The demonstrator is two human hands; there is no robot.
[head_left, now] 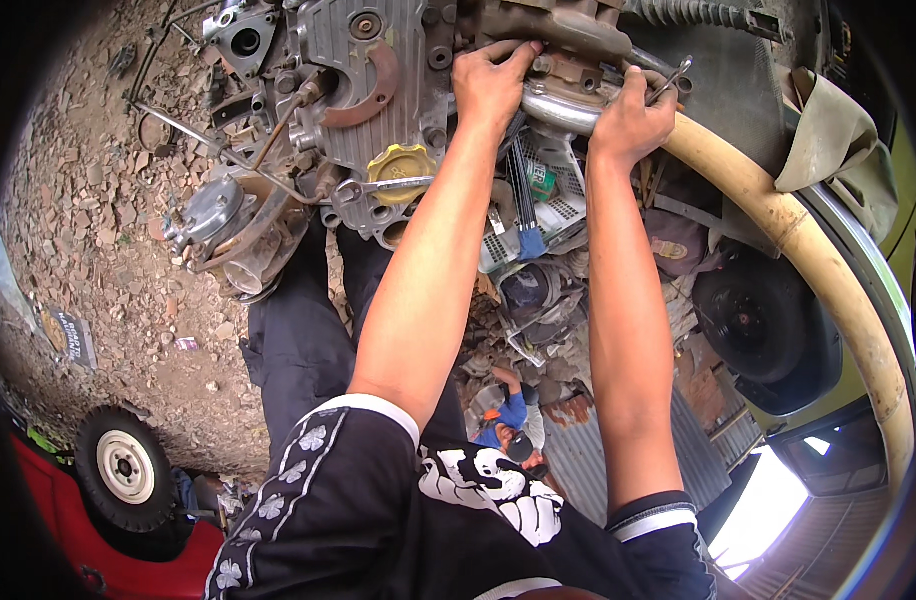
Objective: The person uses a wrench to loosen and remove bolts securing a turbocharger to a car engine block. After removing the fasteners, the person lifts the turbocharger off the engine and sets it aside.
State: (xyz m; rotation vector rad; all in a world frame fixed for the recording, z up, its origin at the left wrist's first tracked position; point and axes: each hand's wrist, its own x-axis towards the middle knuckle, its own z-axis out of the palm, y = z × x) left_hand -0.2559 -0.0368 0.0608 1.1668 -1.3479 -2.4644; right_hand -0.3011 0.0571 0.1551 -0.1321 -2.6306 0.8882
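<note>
At the top of the head view my left hand (490,88) reaches in against a rusty, grimy engine casting (568,75). Its fingers are bent together at the casting's edge; whatever they pinch is hidden. To its right, my right hand (633,118) is closed around a metal spanner (683,72), whose end sticks out past the fingers. A shiny curved metal pipe (558,108) runs between the two hands. Left of my left forearm is the engine's ribbed grey cover (328,70). A second spanner (388,185) lies by a yellow cap (401,162).
A bamboo pole (768,205) arcs down the right side. Below my hands sits a perforated plastic basket (563,215) with tools. Greasy parts (213,215) lie left over rubble ground (98,210). A wheel (126,468) stands lower left. Another person (513,420) in blue appears between my arms.
</note>
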